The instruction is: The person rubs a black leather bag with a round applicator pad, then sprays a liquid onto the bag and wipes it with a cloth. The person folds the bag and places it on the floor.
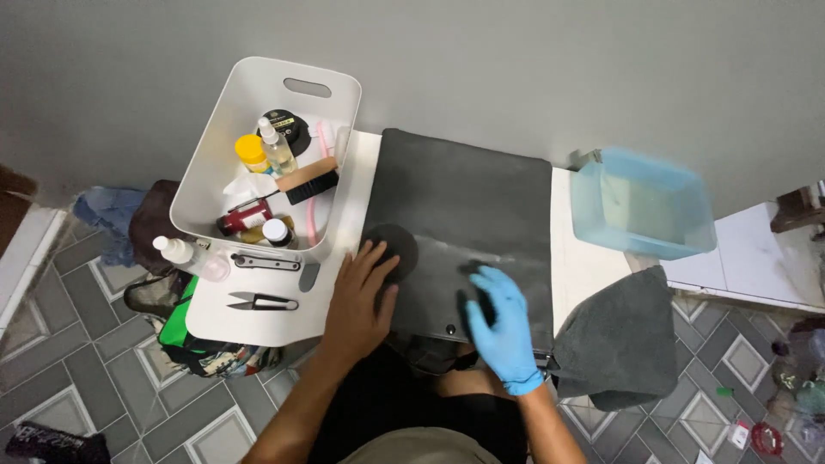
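- The dark bag (468, 206) lies flat on the white table (567, 258), its long axis running from the person's lap away toward the wall; its near edge, with a small stud, overhangs the table toward the person.
- The left hand (361, 301), bare, lies open and flat at the bag's near left corner, fingers spread, touching a round black pad (397, 247); it grips nothing and seems to pin the bag steady.
- The right hand (503, 331), in a blue glove, sits on the bag's near part, right of the left hand, fingers curled around something small and dark; whether it is gripped or only pressed down, I cannot tell.
- Left of the bag stands a white bin (215, 172) of bottles and a brush (308, 182), within the left hand's reach.
- Near the bin lie snips (262, 301).
- Right of the bag sit a blue tub (644, 202) and a grey cloth (619, 344).
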